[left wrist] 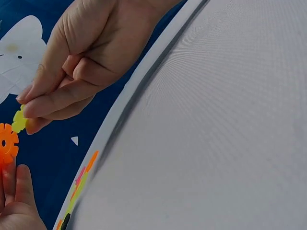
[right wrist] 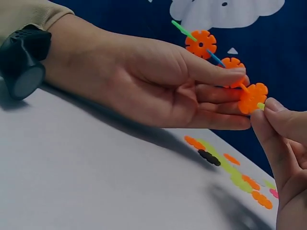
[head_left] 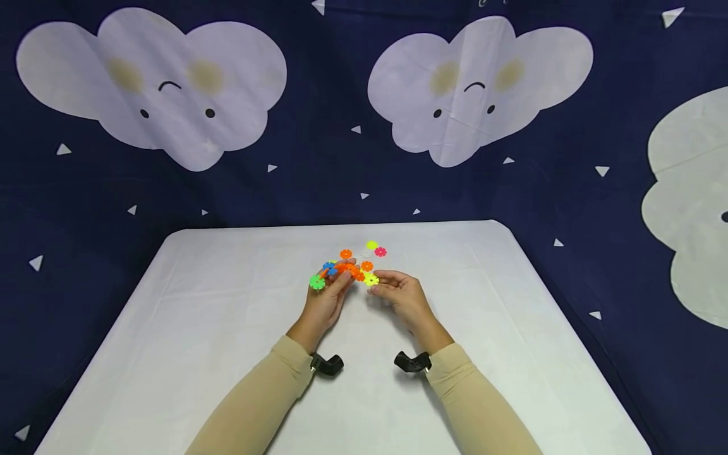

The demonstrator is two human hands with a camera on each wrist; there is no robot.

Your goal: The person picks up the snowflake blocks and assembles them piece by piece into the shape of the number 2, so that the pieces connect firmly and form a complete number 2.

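Observation:
My left hand [head_left: 324,306] pinches a chain of interlocked plastic snowflake discs between thumb and fingers, raised over the table. In the right wrist view the chain shows a green disc [right wrist: 181,29] edge-on, an orange disc [right wrist: 200,44], a blue disc [right wrist: 215,57] and further orange discs [right wrist: 254,98] by the fingertips. My right hand [head_left: 408,302] pinches a yellow disc [head_left: 371,279] between thumb and index finger. That yellow disc meets the edge of the chain's end orange disc [left wrist: 6,143], and the fingertips of both hands are close together there.
Loose discs lie on the white table [head_left: 227,341] beyond the hands: several orange and yellow ones, a black disc [right wrist: 209,157] and a pink disc [head_left: 380,251]. A dark blue cloth [head_left: 318,196] with clouds hangs behind the table. Each wrist wears a black camera [head_left: 327,364].

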